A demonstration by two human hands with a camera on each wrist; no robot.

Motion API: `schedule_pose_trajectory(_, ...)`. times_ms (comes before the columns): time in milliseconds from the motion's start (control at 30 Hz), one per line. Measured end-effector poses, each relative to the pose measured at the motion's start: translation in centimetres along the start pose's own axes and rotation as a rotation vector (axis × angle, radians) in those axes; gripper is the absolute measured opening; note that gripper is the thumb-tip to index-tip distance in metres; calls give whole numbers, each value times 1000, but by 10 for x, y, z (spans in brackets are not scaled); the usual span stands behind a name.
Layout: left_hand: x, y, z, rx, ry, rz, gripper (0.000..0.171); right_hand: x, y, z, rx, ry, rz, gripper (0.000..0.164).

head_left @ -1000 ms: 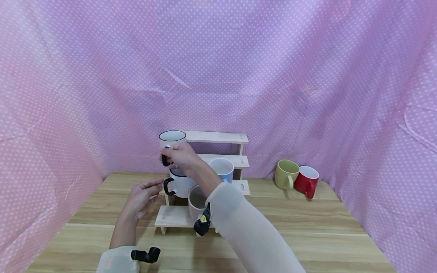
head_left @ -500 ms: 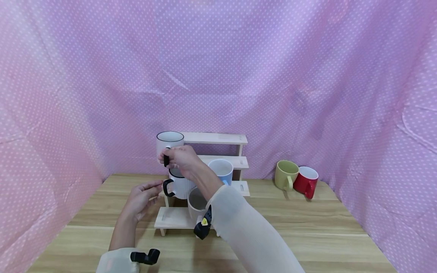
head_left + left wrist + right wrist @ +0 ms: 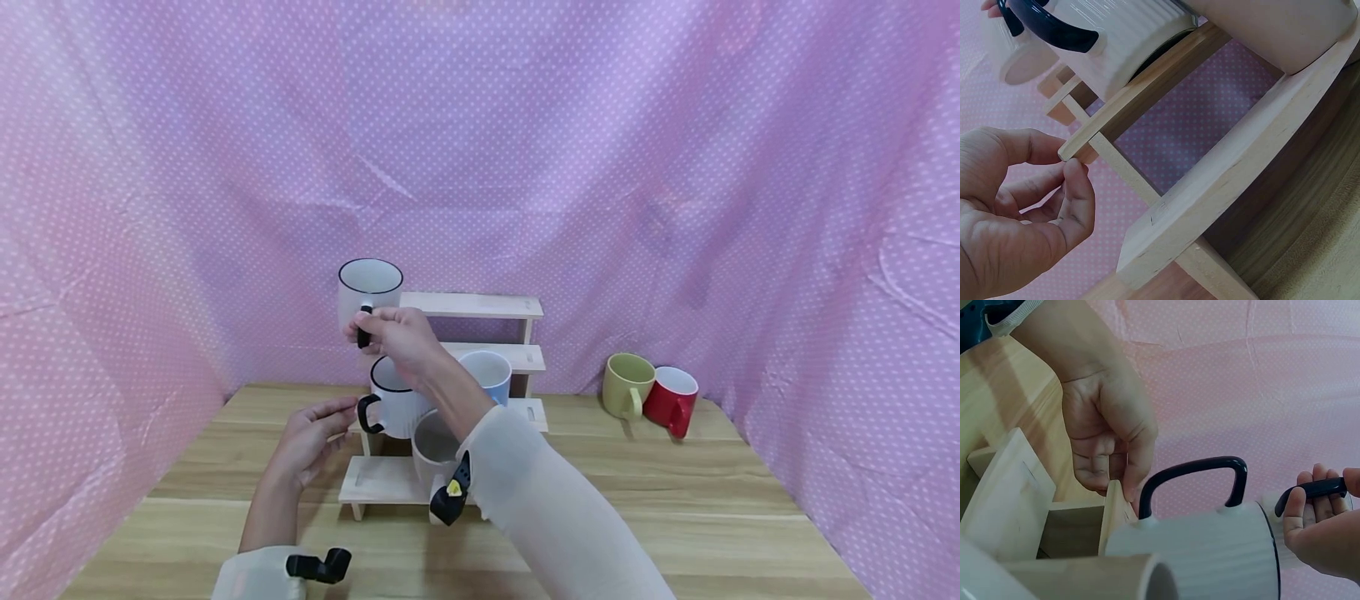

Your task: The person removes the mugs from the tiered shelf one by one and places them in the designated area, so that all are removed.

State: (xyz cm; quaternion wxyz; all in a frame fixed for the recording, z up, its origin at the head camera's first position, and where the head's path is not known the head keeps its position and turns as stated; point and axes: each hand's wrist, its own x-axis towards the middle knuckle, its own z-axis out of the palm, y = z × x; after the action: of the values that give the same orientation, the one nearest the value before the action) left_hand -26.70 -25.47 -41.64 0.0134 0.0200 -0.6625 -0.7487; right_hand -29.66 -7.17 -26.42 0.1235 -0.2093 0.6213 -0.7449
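A dark-rimmed white mug (image 3: 382,302) is held upright by its black handle (image 3: 365,335), which is gripped between the thumb and curled fingers of the right hand (image 3: 405,343); it is raised near the left end of the wooden stand (image 3: 382,479), beside the upper tiers, and its underside is exposed in the left wrist view. By the left hand (image 3: 1022,206), the left end of the second-lowest board (image 3: 1141,87) is pinched between thumb and forefinger. On that tier a second dark-rimmed mug (image 3: 396,417) is set, its handle turned toward the left hand, with a blue mug (image 3: 498,387) placed farther right. A pale grey mug (image 3: 429,454) is borne by the lowest tier. On the table (image 3: 675,517), right of the stand, a green mug (image 3: 622,392) and a red mug (image 3: 664,404) are set side by side.
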Motion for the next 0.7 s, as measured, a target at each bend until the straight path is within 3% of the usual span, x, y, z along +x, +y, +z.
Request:
schedule_pose_trajectory(233,-1,-1,0,-7,4,0,30,-5,-13,-12,-44,6,-31,22)
schedule_pose_trajectory(400,-2,0,1,-13,5,-6,35,-10,-22,-29,-77,-2,-56,22)
schedule_pose_trajectory(700,-4,1,3,-27,5,-8,29,-22,-38,-60,-144,21,-104,25)
